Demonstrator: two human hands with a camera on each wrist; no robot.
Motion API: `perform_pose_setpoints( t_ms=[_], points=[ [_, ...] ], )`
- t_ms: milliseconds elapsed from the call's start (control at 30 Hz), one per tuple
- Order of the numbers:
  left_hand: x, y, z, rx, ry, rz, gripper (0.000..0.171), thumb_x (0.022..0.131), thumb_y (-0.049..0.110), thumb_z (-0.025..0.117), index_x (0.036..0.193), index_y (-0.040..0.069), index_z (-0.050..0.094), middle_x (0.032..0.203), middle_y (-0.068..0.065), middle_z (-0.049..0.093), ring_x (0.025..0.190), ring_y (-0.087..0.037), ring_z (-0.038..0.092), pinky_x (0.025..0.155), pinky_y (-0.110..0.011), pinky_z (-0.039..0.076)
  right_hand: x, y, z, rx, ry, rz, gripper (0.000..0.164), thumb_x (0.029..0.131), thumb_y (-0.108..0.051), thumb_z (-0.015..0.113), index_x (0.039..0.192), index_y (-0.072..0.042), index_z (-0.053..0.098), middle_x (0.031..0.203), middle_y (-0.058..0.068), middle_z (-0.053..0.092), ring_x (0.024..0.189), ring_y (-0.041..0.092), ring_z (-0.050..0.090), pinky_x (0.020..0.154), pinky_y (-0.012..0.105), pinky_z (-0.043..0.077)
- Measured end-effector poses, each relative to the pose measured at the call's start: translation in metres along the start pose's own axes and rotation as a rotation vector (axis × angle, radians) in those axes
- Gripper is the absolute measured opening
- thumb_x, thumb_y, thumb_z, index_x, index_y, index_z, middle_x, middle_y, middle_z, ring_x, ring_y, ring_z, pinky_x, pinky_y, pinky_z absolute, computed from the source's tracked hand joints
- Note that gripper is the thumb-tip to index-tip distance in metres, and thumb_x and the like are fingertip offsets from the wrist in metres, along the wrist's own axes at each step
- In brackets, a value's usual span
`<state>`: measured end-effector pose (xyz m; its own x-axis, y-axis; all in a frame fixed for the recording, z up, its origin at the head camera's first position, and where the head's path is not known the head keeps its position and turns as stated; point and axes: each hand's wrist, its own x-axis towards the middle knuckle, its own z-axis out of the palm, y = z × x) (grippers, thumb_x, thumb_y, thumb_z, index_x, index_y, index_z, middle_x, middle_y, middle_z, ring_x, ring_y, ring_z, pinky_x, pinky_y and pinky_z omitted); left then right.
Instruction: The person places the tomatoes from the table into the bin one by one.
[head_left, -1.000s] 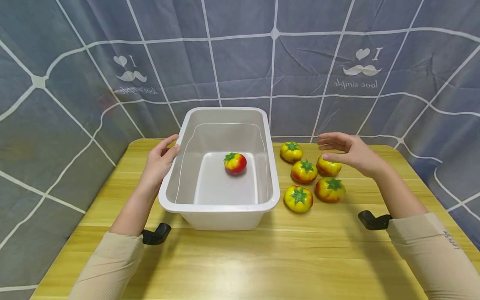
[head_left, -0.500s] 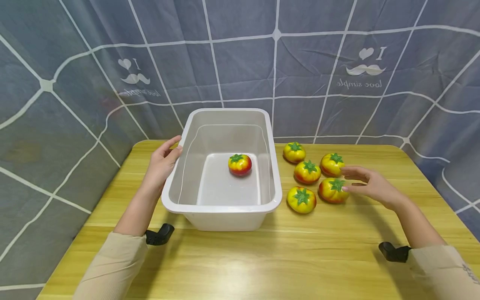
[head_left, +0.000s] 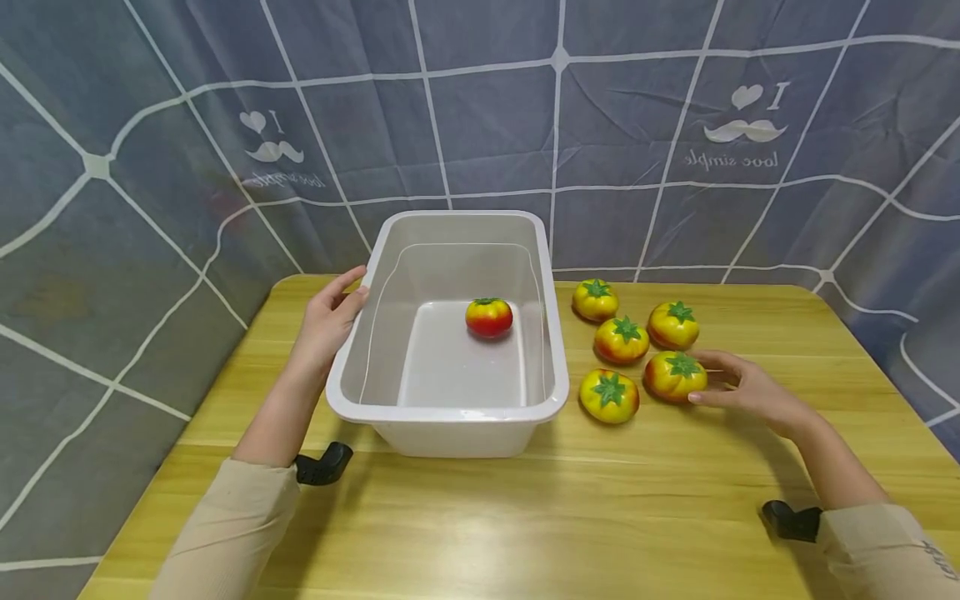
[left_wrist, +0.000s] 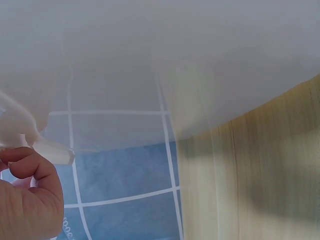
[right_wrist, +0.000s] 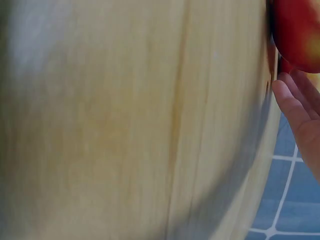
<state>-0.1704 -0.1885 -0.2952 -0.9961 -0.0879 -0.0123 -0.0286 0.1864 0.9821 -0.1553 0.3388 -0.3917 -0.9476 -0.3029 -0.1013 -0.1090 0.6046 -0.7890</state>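
My left hand (head_left: pixel 331 317) grips the left rim of a grey-white plastic basin (head_left: pixel 450 414), its thumb on the near side; the left wrist view shows its fingers (left_wrist: pixel 40 170) curled at the rim. One yellow-and-red toy tomato (head_left: pixel 489 320) lies on the basin floor. At the right, my right hand (head_left: pixel 753 393) is beside the nearest right-hand tomato (head_left: pixel 675 379), thumb and fingers spread at its right side. In the right wrist view, the extended fingers (right_wrist: pixel 295 107) lie right at a red tomato (right_wrist: pixel 297 32).
Several more tomatoes stand close around that one: one in front left (head_left: pixel 609 397), one in the middle (head_left: pixel 621 341), one at the back left (head_left: pixel 595 301) and one behind (head_left: pixel 673 325). A grey-blue checked curtain (head_left: pixel 495 117) hangs behind the wooden table (head_left: pixel 480 525).
My right hand has come down from above the back tomatoes to the right side of the front right one. The left hand stays on the basin rim. The head view has shifted slightly.
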Motion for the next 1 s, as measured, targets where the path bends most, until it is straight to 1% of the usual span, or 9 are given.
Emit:
perform_pose_setpoints(
  t_ms=[100, 167, 267, 333, 400, 567, 733, 800, 1000],
  points=[
    [0.0, 0.0, 0.0, -0.012, -0.005, -0.003, 0.051, 0.098, 0.027, 0.047, 0.144, 0.012, 0.035, 0.105, -0.006, 0.048, 0.086, -0.011, 0.054, 0.07, -0.017, 0.05, 0.002, 0.001, 0.001, 0.011, 0.01, 0.004, 0.064, 0.085, -0.018, 0.068, 0.137, 0.004, 0.037, 0.131, 0.023, 0.043, 0.097, -0.008, 0.047, 0.079, 0.013, 0.043],
    [0.0, 0.0, 0.0, -0.017, -0.008, -0.007, 0.051, 0.098, 0.027, 0.047, 0.145, 0.012, 0.035, 0.106, -0.006, 0.048, 0.087, -0.012, 0.055, 0.071, -0.018, 0.05, 0.004, 0.001, 0.001, 0.02, 0.014, 0.016, 0.065, 0.085, -0.018, 0.069, 0.137, 0.004, 0.037, 0.131, 0.023, 0.043, 0.099, -0.002, 0.05, 0.078, 0.015, 0.044],
    [0.0, 0.0, 0.0, -0.017, -0.01, -0.013, 0.051, 0.098, 0.028, 0.047, 0.145, 0.013, 0.035, 0.107, -0.007, 0.048, 0.087, -0.012, 0.055, 0.071, -0.018, 0.05, 0.006, 0.001, 0.002, 0.035, 0.007, 0.026, 0.068, 0.086, -0.017, 0.067, 0.139, 0.005, 0.031, 0.132, 0.027, 0.04, 0.109, 0.018, 0.051, 0.077, 0.017, 0.045],
    [-0.001, 0.0, 0.0, -0.014, -0.011, -0.017, 0.051, 0.098, 0.029, 0.047, 0.145, 0.014, 0.035, 0.107, -0.006, 0.048, 0.087, -0.012, 0.055, 0.071, -0.018, 0.05, 0.007, 0.0, 0.002, 0.049, 0.005, 0.033, 0.071, 0.086, -0.015, 0.067, 0.141, 0.005, 0.027, 0.134, 0.029, 0.037, 0.114, 0.034, 0.046, 0.076, 0.017, 0.045],
    [-0.001, 0.0, 0.0, -0.015, -0.011, -0.019, 0.051, 0.097, 0.029, 0.047, 0.145, 0.014, 0.035, 0.106, -0.006, 0.048, 0.087, -0.012, 0.055, 0.071, -0.018, 0.05, 0.008, -0.001, 0.003, 0.059, 0.002, 0.03, 0.072, 0.086, -0.014, 0.066, 0.142, 0.005, 0.024, 0.135, 0.032, 0.034, 0.116, 0.043, 0.041, 0.076, 0.016, 0.044],
    [-0.001, 0.0, -0.001, -0.019, -0.008, -0.018, 0.052, 0.097, 0.029, 0.048, 0.145, 0.013, 0.035, 0.107, -0.006, 0.048, 0.087, -0.012, 0.054, 0.071, -0.018, 0.05, 0.01, -0.003, 0.004, 0.053, -0.017, 0.033, 0.07, 0.086, -0.017, 0.067, 0.141, 0.004, 0.029, 0.134, 0.034, 0.032, 0.115, 0.043, 0.042, 0.076, 0.018, 0.045],
    [-0.001, 0.001, -0.001, -0.018, -0.009, -0.014, 0.051, 0.098, 0.028, 0.047, 0.145, 0.012, 0.035, 0.108, -0.006, 0.048, 0.088, -0.012, 0.055, 0.071, -0.018, 0.05, 0.012, -0.006, 0.006, 0.062, -0.029, 0.048, 0.068, 0.085, -0.019, 0.068, 0.139, 0.002, 0.032, 0.131, 0.029, 0.037, 0.106, 0.027, 0.05, 0.075, 0.025, 0.048],
    [-0.001, 0.001, -0.001, -0.017, -0.01, -0.013, 0.051, 0.098, 0.028, 0.047, 0.145, 0.012, 0.035, 0.108, -0.007, 0.048, 0.088, -0.012, 0.055, 0.071, -0.018, 0.05, 0.013, -0.008, 0.007, 0.073, -0.031, 0.053, 0.068, 0.085, -0.019, 0.069, 0.139, 0.002, 0.032, 0.13, 0.027, 0.038, 0.104, 0.024, 0.05, 0.075, 0.027, 0.049],
    [-0.001, 0.002, -0.001, -0.014, -0.011, -0.011, 0.051, 0.098, 0.028, 0.047, 0.145, 0.012, 0.035, 0.108, -0.007, 0.047, 0.088, -0.013, 0.054, 0.071, -0.018, 0.05, 0.016, -0.019, 0.005, 0.06, -0.03, 0.021, 0.067, 0.085, -0.02, 0.068, 0.139, 0.002, 0.033, 0.129, 0.027, 0.04, 0.114, 0.04, 0.044, 0.076, 0.024, 0.048]
  ],
)
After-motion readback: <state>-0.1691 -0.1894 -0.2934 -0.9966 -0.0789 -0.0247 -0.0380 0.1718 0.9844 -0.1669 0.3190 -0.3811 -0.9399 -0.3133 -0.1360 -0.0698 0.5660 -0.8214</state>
